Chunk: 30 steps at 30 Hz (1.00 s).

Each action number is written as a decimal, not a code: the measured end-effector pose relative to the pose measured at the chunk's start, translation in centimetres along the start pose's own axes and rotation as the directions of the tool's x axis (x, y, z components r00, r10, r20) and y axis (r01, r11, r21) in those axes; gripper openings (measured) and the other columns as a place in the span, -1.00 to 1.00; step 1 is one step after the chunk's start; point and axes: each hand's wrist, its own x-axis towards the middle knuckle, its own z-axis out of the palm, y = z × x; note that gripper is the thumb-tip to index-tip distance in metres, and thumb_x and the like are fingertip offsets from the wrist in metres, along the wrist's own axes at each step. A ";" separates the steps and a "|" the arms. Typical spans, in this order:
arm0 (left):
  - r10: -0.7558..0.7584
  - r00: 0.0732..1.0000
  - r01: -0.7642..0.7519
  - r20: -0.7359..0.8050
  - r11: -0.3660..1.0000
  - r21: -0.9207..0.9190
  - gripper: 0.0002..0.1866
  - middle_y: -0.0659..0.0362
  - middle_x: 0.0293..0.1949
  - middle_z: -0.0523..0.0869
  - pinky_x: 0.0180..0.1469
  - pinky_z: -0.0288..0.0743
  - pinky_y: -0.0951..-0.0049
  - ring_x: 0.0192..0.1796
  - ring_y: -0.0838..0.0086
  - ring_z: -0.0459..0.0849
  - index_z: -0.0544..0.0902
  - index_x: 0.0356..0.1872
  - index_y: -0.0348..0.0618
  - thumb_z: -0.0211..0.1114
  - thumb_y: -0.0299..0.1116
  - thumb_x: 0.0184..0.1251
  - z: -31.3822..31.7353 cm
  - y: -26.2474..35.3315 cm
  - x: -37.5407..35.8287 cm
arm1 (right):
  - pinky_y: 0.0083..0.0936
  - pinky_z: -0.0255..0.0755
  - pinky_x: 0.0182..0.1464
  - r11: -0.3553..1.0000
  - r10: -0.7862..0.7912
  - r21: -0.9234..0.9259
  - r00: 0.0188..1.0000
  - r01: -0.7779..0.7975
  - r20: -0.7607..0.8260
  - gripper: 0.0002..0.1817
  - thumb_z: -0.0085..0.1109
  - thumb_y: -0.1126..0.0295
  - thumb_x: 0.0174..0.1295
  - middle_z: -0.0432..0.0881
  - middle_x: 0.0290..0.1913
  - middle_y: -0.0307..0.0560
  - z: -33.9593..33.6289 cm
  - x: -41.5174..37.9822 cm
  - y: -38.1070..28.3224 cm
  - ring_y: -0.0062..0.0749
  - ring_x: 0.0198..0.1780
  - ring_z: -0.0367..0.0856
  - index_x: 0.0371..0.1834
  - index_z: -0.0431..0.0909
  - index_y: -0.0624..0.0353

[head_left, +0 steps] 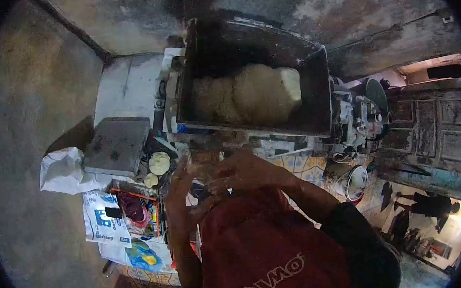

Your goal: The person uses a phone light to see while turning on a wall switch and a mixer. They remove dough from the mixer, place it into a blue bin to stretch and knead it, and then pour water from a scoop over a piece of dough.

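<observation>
Both hands are raised before my dark red shirt, close to each other and smeared by motion. My left hand points upward, its thumb apart from the fingers and nothing visible in it. Reaching in from the right, my right hand has its fingers toward the left hand; their exact pose is blurred. Beyond the hands stands a dark, deep metal trough with a large pale mass of dough in it. Nearest my left hand, a round pale lump and a smaller pale lump lie beside the trough.
Left of the trough are a grey flat-topped box, a white bag and a printed sack. Machine parts adjoin its right end. A white bucket is at right. A person appears through the lower-right opening.
</observation>
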 end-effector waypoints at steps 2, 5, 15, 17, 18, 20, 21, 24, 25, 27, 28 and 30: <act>0.093 0.995 -0.091 0.039 0.995 -0.048 -0.42 -0.05 0.22 0.52 0.22 0.41 0.16 0.26 0.05 0.50 0.63 0.04 -0.10 0.50 -0.07 -0.03 1.2 -0.6 0.2 | -0.34 0.46 -0.28 0.989 0.108 0.092 0.988 -0.118 0.109 -0.59 0.27 0.02 0.11 0.66 -0.41 -0.05 -0.3 -0.3 -0.6 -0.33 -0.36 0.62 -0.33 0.67 0.21; 0.145 0.989 -0.144 0.036 0.989 -0.037 -0.67 -0.02 0.14 0.59 0.15 0.48 0.22 0.18 0.11 0.58 0.74 -0.18 -0.10 0.48 -0.22 0.00 2.0 -0.3 0.7 | -0.41 0.47 -0.18 0.960 0.233 0.102 0.945 -0.261 0.228 -0.51 0.30 -0.02 0.10 0.63 -0.35 -0.04 -0.7 -0.4 -0.4 -0.37 -0.28 0.60 -0.23 0.63 0.28; -0.021 0.997 0.038 0.078 0.973 -0.227 -0.69 0.02 -0.04 0.69 0.08 0.51 0.30 0.05 0.22 0.66 0.72 -0.23 -0.16 0.49 -0.44 -0.10 3.4 0.3 1.9 | -0.37 0.46 0.02 0.909 0.167 0.364 0.978 -0.202 0.127 -0.18 0.37 0.10 0.12 0.48 0.08 0.08 -1.9 -0.6 2.7 -0.20 0.03 0.52 0.39 0.16 0.09; -0.034 0.998 0.049 0.051 0.942 -0.331 -0.75 0.05 -0.11 0.71 0.02 0.52 0.34 -0.02 0.29 0.67 0.73 -0.28 -0.19 0.47 -0.46 -0.08 3.7 0.2 2.0 | -0.38 0.48 0.02 0.841 0.134 0.503 0.978 -0.198 0.161 -0.17 0.40 0.19 0.10 0.47 0.09 0.10 -2.4 -0.8 2.3 -0.16 0.03 0.54 0.40 0.14 0.06; -0.049 0.998 0.062 0.046 0.941 -0.331 -0.78 0.04 -0.11 0.71 0.01 0.52 0.35 -0.03 0.30 0.67 0.73 -0.31 -0.21 0.45 -0.48 -0.06 3.9 -0.2 1.7 | -0.37 0.48 0.01 0.812 0.109 0.551 0.977 -0.194 0.183 -0.16 0.40 0.22 0.10 0.47 0.10 0.09 -2.7 -1.0 2.6 -0.18 0.03 0.54 0.41 0.12 0.05; -0.325 0.945 0.260 -0.025 0.799 -0.542 -0.86 -0.01 -0.12 0.71 -0.04 0.54 0.35 -0.04 0.32 0.67 0.73 -0.36 -0.30 0.36 -0.47 0.03 4.2 0.0 0.8 | -0.36 0.50 -0.01 0.744 0.053 0.641 0.973 -0.187 0.223 -0.15 0.40 0.27 0.09 0.47 0.12 0.07 -3.2 -1.6 3.1 -0.20 0.03 0.56 0.42 0.10 0.05; -0.380 0.924 0.295 -0.044 0.780 -0.552 -0.84 -0.03 -0.11 0.70 -0.05 0.54 0.35 -0.04 0.32 0.67 0.73 -0.35 -0.31 0.35 -0.45 0.05 4.0 0.1 1.0 | -0.36 0.50 -0.01 0.810 0.050 0.575 0.991 -0.114 0.127 -0.16 0.40 0.28 0.09 0.48 0.13 0.04 -3.7 -2.1 3.2 -0.24 0.03 0.57 0.42 0.12 0.03; -0.462 0.887 0.371 -0.006 0.720 -0.586 -0.72 -0.07 -0.08 0.69 -0.01 0.51 0.34 -0.05 0.30 0.66 0.73 -0.26 -0.34 0.32 -0.29 0.16 3.1 1.2 1.7 | -0.31 0.53 -0.01 0.973 -0.019 0.225 0.991 0.049 -0.131 -0.32 0.38 0.24 0.11 0.50 0.15 -0.10 -4.8 -3.9 2.4 -0.32 0.01 0.60 0.33 0.32 -0.11; -0.428 0.902 0.358 0.058 0.666 -0.654 -0.74 -0.08 -0.05 0.68 0.01 0.51 0.33 -0.03 0.30 0.65 0.72 -0.22 -0.33 0.33 -0.34 0.17 3.6 1.1 1.7 | -0.30 0.54 -0.01 0.995 -0.090 0.039 0.983 0.097 -0.157 -0.37 0.37 0.23 0.12 0.51 0.13 -0.10 -4.9 -3.9 1.5 -0.29 0.00 0.61 0.29 0.37 -0.15; -0.329 0.928 0.338 0.177 0.537 -0.773 -0.75 -0.09 0.01 0.66 0.06 0.50 0.31 0.00 0.30 0.65 0.71 -0.13 -0.32 0.35 -0.43 0.19 4.8 0.9 1.8 | -0.28 0.55 -0.02 0.925 -0.240 -0.338 0.955 0.171 -0.175 -0.47 0.35 0.22 0.12 0.54 0.10 -0.10 -4.7 -3.5 0.1 -0.23 -0.02 0.62 0.21 0.47 -0.22; -0.348 0.901 0.430 0.259 0.641 -0.636 -0.63 -0.08 0.00 0.66 0.08 0.48 0.34 0.03 0.30 0.62 0.70 -0.11 -0.32 0.39 -0.22 0.19 4.9 1.3 2.2 | -0.30 0.56 -0.02 0.834 -0.399 -0.484 0.896 0.266 -0.194 -0.56 0.35 0.20 0.10 0.58 0.02 -0.12 -4.1 -3.2 0.8 -0.18 -0.03 0.62 0.10 0.56 -0.26; -0.362 0.867 0.490 0.342 0.500 -0.714 -0.54 -0.07 0.00 0.66 0.08 0.47 0.36 0.04 0.30 0.62 0.70 -0.10 -0.33 0.41 -0.11 0.16 6.2 1.5 2.2 | -0.33 0.56 -0.03 0.802 -0.437 -0.526 0.879 0.284 -0.192 -0.60 0.35 0.22 0.09 0.60 -0.03 -0.15 -3.9 -3.8 1.7 -0.21 -0.03 0.62 0.05 0.59 -0.25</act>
